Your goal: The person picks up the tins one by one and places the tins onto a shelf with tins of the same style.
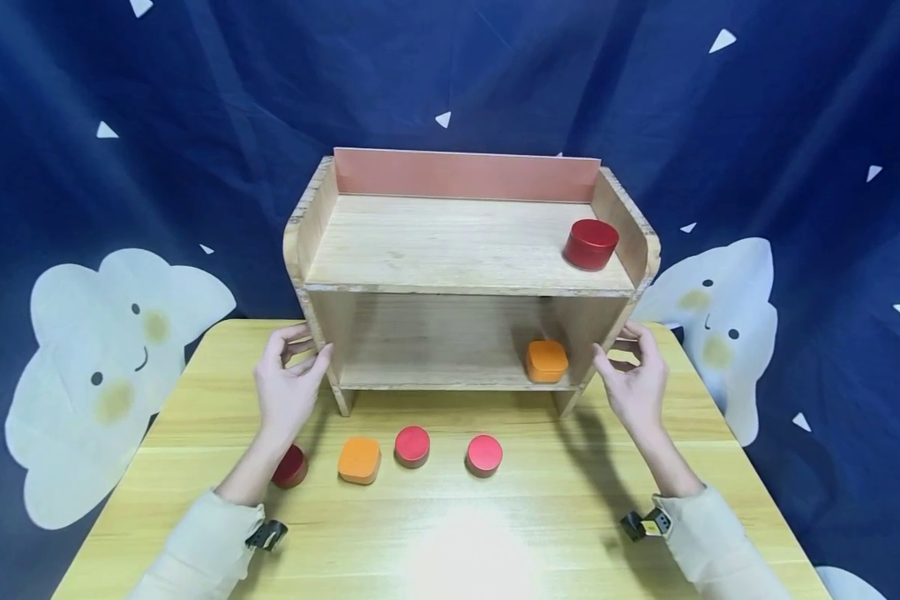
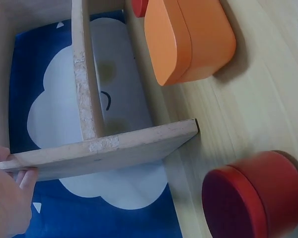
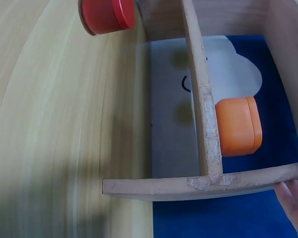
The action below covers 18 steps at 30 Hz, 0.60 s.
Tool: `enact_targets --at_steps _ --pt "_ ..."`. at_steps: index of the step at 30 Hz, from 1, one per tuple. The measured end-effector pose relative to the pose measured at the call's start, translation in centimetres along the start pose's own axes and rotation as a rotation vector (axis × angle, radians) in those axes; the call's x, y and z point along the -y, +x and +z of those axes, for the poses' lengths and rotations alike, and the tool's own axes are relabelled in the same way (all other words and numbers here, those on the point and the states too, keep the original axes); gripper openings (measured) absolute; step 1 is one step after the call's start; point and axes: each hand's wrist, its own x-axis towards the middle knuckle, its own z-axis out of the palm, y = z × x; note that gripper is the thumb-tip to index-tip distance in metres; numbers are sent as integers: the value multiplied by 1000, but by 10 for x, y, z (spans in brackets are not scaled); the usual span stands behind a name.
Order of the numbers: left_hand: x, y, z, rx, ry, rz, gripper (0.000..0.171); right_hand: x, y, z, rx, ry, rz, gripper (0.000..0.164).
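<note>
A two-tier wooden shelf (image 1: 435, 250) with a pink back strip stands on the table. My left hand (image 1: 288, 387) pinches its left side panel between thumb and fingers, as the left wrist view also shows. On the other side, my right hand (image 1: 636, 387) holds the right side panel the same way. A round red tin (image 1: 591, 244) sits at the right end of the upper board. Below it, an orange rounded-square tin (image 1: 547, 362) rests at the right of the lower board.
In front of the shelf lie another orange tin (image 1: 359, 460) and two red tins, one left (image 1: 412, 447) and one right (image 1: 483, 456). A darker red tin (image 1: 291, 467) is partly hidden by my left forearm. A blue cloud-patterned curtain (image 1: 450, 67) hangs behind the table (image 1: 555, 517).
</note>
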Motion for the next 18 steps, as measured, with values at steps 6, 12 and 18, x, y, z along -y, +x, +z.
enact_targets --at_steps 6,12,18 --pt "0 0 6 1 6 -2 34 -5 3 -5 1 19 6 41" --pt "1 0 11 -10 -2 8 34 -9 7 -9 7 79 15 44" --pt "1 0 14 -4 -5 26 34 -11 9 -12 15 94 24 45"
